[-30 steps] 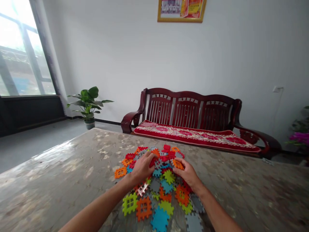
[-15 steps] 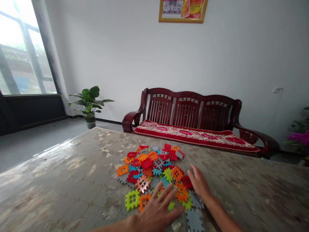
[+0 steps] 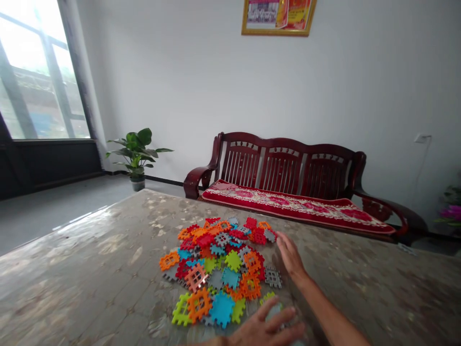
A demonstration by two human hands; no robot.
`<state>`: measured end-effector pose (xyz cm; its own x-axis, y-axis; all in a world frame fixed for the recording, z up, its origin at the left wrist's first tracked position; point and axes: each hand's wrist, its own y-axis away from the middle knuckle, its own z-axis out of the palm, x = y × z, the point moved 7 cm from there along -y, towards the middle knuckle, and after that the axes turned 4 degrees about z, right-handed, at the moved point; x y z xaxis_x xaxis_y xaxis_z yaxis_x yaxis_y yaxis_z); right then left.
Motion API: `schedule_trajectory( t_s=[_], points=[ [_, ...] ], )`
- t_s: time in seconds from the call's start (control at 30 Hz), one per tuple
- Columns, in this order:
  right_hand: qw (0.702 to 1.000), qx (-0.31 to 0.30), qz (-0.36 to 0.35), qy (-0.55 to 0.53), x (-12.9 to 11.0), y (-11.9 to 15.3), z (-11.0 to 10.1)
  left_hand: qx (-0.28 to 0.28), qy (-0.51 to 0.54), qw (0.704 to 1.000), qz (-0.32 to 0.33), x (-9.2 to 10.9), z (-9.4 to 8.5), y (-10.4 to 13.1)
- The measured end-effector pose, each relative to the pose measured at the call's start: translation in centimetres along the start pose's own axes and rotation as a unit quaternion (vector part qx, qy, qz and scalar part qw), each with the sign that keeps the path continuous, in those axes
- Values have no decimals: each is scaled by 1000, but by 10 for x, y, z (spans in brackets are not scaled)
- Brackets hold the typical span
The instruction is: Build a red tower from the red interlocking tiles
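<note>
Many flat notched plastic pieces lie in a loose pile on the table, among them a blue piece (image 3: 222, 308), an orange window piece (image 3: 199, 304), a lime window piece (image 3: 182, 310) and a grey window piece (image 3: 272, 277). My left hand (image 3: 268, 327) is at the near edge of the pile, palm down, fingers spread over a few pieces that it partly hides. Beside the pile's far right side is my right hand (image 3: 291, 255), its fingers extended near a grey piece (image 3: 269, 236) and a red piece (image 3: 258, 235). Neither hand holds anything.
The patterned table (image 3: 90, 283) spreads out on both sides of the pile. Beyond it stand a dark red wooden bench (image 3: 281, 166) with a red floral cushion (image 3: 277, 199) and a potted plant (image 3: 137, 151). A small grey item (image 3: 406, 248) lies near the table's far right edge.
My left hand has moved right and nearer, uncovering the blue piece. My right hand has moved farther away along the pile. Several pieces have shifted left, and the view has turned slightly.
</note>
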<state>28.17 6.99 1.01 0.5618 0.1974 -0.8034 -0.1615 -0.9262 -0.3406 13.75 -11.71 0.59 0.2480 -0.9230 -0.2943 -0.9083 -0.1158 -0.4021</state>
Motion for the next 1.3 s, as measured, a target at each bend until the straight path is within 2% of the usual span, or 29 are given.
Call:
schedule_trajectory(
  t_s=[0.1,0.23,0.37,0.47,0.57,0.67,0.93,1.1,1.3],
  points=[
    [988,-46,25,145,20,-45,4,-13,-25,998,53,9,28,-31],
    [974,-103,49,197,35,-80,25,-2,-47,997,60,2,50,-47],
    [962,-168,35,213,25,-93,61,22,-80,996,29,-10,67,-44],
    [950,-222,7,221,7,-91,90,23,-95,995,-28,-22,68,-35],
    [937,-265,-32,227,-13,-81,114,29,-112,990,-81,-32,55,-20],
    [929,-280,-58,236,-30,-68,128,29,-120,986,-110,-41,35,-1],
    [930,-261,-63,250,-70,-43,151,-36,-48,987,-148,-60,-13,53],
    [934,-257,-72,237,-94,-25,173,-78,26,982,-172,-68,-35,84],
    [956,-234,-48,170,-116,-13,201,-113,93,969,-198,-75,-73,119]
  ],
)
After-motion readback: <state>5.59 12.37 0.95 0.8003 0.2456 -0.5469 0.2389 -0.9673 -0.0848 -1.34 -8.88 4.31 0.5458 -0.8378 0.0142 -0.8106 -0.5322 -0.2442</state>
